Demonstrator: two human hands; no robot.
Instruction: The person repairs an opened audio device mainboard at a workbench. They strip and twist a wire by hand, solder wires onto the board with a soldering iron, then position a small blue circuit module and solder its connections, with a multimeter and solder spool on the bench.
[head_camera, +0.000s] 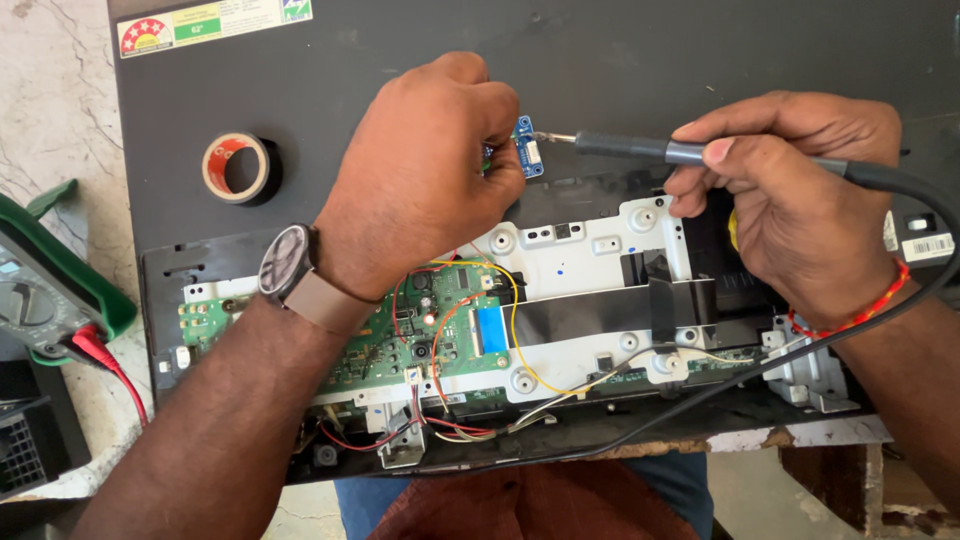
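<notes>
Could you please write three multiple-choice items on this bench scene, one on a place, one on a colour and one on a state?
1. Where does the roll of tape lie?
A. on the dark panel, left of the left hand
B. on the green circuit board
C. on the multimeter

2. What colour is the small module pinched in the left hand?
A. red
B. blue
C. yellow

3. How does the soldering iron stand in the right hand?
A. laid down on the panel
B. tip pointing away from the module
C. held like a pen, tip at the module's edge

Answers: 1 A, the roll sits on the dark panel beside the left hand. 2 B, the module between the fingertips is blue. 3 C, the fingers grip the iron and its tip meets the module.
</notes>
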